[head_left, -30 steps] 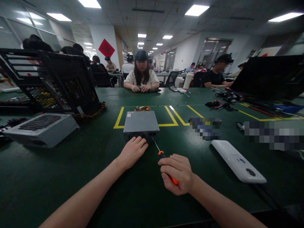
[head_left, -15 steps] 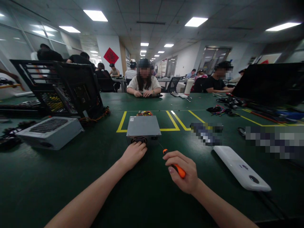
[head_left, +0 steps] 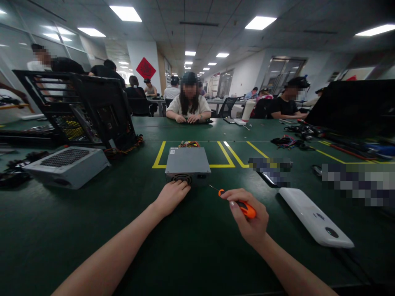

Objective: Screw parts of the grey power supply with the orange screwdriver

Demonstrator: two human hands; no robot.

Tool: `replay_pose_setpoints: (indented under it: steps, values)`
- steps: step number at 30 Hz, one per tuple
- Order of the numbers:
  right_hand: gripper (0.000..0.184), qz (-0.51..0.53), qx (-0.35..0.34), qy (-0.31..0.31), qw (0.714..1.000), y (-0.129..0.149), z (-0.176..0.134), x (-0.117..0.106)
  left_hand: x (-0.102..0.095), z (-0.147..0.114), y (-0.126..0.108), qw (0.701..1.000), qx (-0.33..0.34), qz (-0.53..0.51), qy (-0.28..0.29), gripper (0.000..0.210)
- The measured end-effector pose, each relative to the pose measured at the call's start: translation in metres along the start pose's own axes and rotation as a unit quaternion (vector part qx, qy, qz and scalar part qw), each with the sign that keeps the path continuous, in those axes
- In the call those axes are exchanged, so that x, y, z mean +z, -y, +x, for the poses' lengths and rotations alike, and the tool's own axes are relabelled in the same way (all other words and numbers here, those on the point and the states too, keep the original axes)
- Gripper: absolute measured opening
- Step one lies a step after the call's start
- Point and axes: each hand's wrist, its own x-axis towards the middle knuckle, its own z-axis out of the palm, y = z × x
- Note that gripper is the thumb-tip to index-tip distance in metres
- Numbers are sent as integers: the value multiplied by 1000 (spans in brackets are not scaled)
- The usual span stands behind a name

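Note:
A grey computer power supply (head_left: 188, 159) sits in the middle of the green table, its fan grille and power socket facing me. My left hand (head_left: 173, 196) lies against its lower front, fingers stretched over the grille; the thumb is mostly hidden. Closed around an orange and black screwdriver (head_left: 247, 210) is my right hand (head_left: 251, 220). The thin shaft points left toward the power supply's lower right corner, and its tip looks apart from the case. Colored cables (head_left: 189, 144) show behind the power supply.
A second power supply (head_left: 66, 166) lies left, before an upright black computer case (head_left: 101, 111). To the right are a white device (head_left: 314, 216), a phone-like object (head_left: 268, 172) and bundled cables (head_left: 288, 142). A person (head_left: 188, 102) sits opposite. Yellow tape (head_left: 222, 166) marks the table.
My right hand has moved right and slightly up with the screwdriver, drawing its tip away from the power supply. My left hand stays against the front. The view has shifted slightly.

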Motion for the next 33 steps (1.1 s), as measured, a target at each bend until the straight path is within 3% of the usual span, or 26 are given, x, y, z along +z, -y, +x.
replay_pose_setpoints:
  steps: [6, 18, 23, 26, 33]
  values:
    - [10, 14, 87, -47, 995, -5, -3, -1, 5, -2, 7, 999, -29, -40, -9, 26]
    - [10, -6, 81, -18, 997, -2, 2, -1, 8, 2, -1, 999, -3, -48, 17, 24]
    - [7, -1, 117, -20, 993, -3, 2, 0, 12, 4, -7, 992, -34, -123, 5, 24]
    - [6, 11, 141, -31, 989, -4, 2, 1, 15, 5, -11, 971, -65, -228, -14, 20]
    - [8, 62, 179, -62, 980, -5, 4, 2, 22, 11, -16, 894, -95, -431, -79, 12]
